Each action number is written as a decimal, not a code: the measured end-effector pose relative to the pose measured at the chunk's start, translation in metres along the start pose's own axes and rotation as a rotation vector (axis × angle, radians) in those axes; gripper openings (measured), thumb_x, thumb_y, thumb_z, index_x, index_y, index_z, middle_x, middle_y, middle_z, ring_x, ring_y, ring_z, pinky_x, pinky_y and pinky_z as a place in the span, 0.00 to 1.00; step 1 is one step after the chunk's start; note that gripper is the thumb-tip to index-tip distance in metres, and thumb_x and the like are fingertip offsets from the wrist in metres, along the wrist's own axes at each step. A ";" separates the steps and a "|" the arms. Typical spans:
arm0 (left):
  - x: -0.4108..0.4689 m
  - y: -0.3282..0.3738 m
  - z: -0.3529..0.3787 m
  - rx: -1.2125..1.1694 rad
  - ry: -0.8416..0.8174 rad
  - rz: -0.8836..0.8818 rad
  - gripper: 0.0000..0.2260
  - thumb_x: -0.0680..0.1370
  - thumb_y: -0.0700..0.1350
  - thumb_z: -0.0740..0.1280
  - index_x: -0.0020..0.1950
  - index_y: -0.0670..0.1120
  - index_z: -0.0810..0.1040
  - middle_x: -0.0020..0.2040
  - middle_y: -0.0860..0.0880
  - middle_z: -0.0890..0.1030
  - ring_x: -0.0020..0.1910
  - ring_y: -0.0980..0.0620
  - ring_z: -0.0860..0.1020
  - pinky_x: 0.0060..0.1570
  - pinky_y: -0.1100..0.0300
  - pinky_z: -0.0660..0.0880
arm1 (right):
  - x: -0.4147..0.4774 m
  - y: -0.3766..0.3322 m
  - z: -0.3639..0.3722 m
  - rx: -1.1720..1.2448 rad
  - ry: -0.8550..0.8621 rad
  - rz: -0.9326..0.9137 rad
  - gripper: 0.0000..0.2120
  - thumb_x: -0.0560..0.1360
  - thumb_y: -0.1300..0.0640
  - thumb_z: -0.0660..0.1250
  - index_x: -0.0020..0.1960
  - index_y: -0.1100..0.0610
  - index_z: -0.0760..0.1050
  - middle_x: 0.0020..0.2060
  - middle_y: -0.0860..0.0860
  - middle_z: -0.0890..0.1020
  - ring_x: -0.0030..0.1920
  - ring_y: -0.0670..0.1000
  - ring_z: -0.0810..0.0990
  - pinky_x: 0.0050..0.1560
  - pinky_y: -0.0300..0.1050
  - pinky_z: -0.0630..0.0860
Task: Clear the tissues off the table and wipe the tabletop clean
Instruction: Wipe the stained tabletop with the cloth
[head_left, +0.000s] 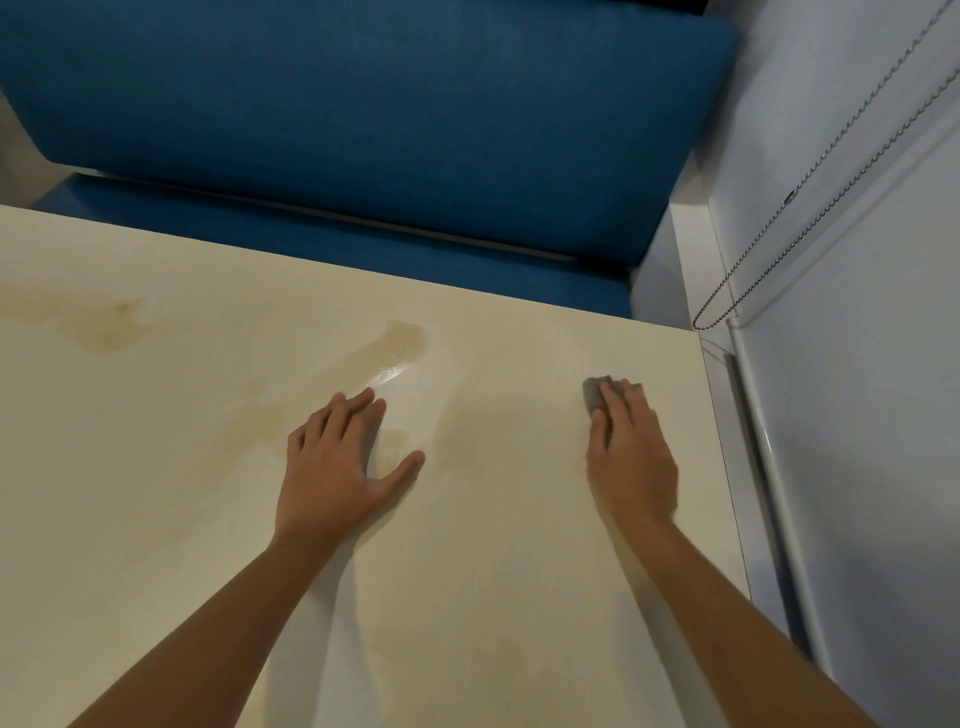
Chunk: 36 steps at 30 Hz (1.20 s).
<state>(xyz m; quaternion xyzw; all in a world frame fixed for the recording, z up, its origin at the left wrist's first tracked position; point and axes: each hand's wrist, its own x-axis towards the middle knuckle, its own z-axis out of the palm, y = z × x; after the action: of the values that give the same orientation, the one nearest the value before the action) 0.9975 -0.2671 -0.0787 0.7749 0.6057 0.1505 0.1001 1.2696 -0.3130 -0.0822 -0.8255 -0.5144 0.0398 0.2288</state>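
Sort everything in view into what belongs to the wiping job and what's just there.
For the job: table, brown stains, grey cloth under the right hand, left hand flat on the table.
Just there: blue cushion, bead chain, white wall.

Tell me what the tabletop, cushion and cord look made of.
Tabletop: probably cream laminate, smooth and semi-gloss; the wet streak glints. Cushion: blue woven fabric, matte, fine weave. Cord: likely a metal bead chain, with shiny beads.

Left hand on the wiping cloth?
No, the grey cloth sits under the right hand; the left hand lies flat on the tabletop.
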 end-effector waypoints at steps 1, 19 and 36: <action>0.000 0.000 0.000 -0.001 0.003 -0.001 0.35 0.69 0.69 0.53 0.68 0.50 0.69 0.70 0.55 0.67 0.72 0.51 0.60 0.68 0.52 0.57 | -0.002 -0.010 0.006 -0.008 0.014 0.052 0.20 0.81 0.55 0.52 0.72 0.54 0.63 0.72 0.50 0.64 0.73 0.50 0.58 0.70 0.47 0.63; 0.000 0.001 0.000 -0.017 0.025 -0.010 0.35 0.68 0.70 0.53 0.67 0.50 0.70 0.70 0.55 0.68 0.71 0.51 0.61 0.67 0.52 0.58 | -0.029 -0.008 0.003 -0.010 0.052 -0.032 0.19 0.80 0.54 0.53 0.70 0.55 0.68 0.69 0.51 0.70 0.70 0.51 0.66 0.63 0.51 0.73; 0.001 0.000 0.001 -0.011 0.018 -0.008 0.35 0.68 0.70 0.54 0.68 0.50 0.70 0.70 0.55 0.67 0.71 0.51 0.61 0.66 0.52 0.59 | -0.044 0.015 -0.035 0.193 0.207 -0.136 0.20 0.75 0.69 0.61 0.65 0.57 0.74 0.62 0.53 0.76 0.60 0.50 0.75 0.61 0.28 0.63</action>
<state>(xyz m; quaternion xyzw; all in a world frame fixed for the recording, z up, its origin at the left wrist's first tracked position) 0.9985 -0.2667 -0.0796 0.7705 0.6089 0.1603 0.0996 1.2722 -0.3687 -0.0647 -0.7628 -0.5365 -0.0119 0.3608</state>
